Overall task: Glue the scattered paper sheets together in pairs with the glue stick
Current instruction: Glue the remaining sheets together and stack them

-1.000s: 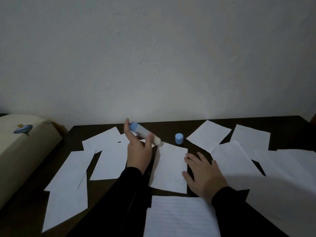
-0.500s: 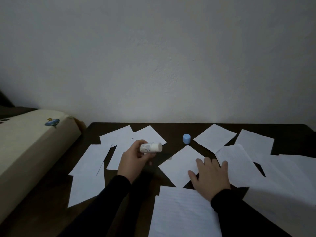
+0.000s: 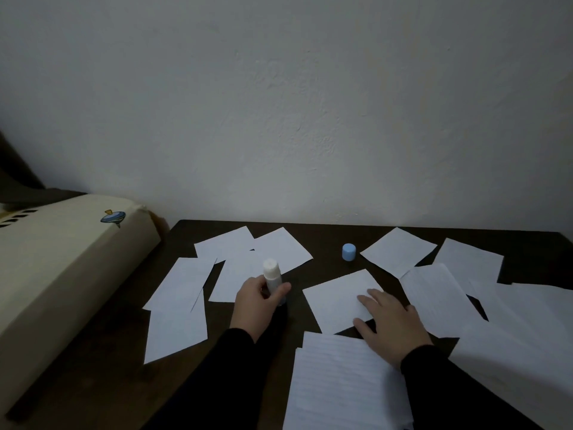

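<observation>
Glue stick (image 3: 272,276) upright in left hand (image 3: 259,302).

Roughly eleven paper sheets (image 3: 341,297) are counted, though overlaps blur this; one glue stick (image 3: 272,276), one blue cap (image 3: 348,252).

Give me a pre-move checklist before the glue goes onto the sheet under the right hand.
1. Blue plastic cap off the stick, standing on the dark wooden table: ok.
2. White glue stick gripped by the left hand: ok.
3. Glue tip aimed at paper: not ok, it points up.
4. Small white paper sheet held flat by the right hand: ok.
5. Glue wound out far enough: cannot tell.
6. Partner sheet chosen: cannot tell.
</observation>
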### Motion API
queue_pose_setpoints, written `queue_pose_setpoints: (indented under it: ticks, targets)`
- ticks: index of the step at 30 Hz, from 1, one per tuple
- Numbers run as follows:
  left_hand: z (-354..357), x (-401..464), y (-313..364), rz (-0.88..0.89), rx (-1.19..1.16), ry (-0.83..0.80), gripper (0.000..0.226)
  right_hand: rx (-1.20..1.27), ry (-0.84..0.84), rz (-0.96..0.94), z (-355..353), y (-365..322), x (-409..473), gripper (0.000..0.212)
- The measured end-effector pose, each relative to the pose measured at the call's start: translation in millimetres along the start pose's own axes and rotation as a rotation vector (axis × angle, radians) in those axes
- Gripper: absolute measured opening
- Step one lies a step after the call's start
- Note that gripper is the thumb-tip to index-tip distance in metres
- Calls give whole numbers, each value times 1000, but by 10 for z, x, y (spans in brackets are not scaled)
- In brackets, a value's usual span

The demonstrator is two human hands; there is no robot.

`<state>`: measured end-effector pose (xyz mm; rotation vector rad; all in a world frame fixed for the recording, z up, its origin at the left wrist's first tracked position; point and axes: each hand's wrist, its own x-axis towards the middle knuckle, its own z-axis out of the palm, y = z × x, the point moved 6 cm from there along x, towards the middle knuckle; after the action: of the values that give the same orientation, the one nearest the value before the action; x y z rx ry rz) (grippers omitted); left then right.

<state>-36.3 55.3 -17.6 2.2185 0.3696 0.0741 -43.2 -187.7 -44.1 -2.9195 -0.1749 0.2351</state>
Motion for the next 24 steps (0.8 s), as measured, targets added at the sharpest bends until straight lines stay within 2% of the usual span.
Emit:
queue_pose_setpoints:
  ticks: [5, 7, 9, 10, 13, 14, 16, 18, 21, 24]
  targets:
    - [74, 66, -10, -3, 24, -6, 49, -43, 30, 103, 20, -69, -41, 57]
    - [74, 70, -1, 15, -10, 5, 63, -56, 33, 120, 25, -83, -58, 58]
    - [-16, 38, 51, 41, -105, 94, 76, -58, 38, 126, 7, -89, -80, 58]
    - [-94, 3, 108, 69, -151, 172, 76, -50, 54, 124, -19, -90, -97, 58]
    - [-287, -160, 323, 215, -226, 360, 53, 3, 125, 121, -131, -60, -138, 55]
    - [-290, -223, 401, 280, -264, 350, 41, 23, 145, 132, -178, -34, -151, 55]
    - [-185, -353, 554, 442, -285, 224, 17, 57, 167, 175, -276, 44, -174, 55]
    - [22, -461, 687, 591, -151, 77, 4, 85, 172, 228, -386, 160, -201, 55]
    - [404, -478, 731, 636, 62, -99, 11, 165, 171, 295, -518, 397, -255, 53]
    - [664, -384, 602, 514, 165, -143, 27, 209, 188, 393, -584, 665, -309, 50]
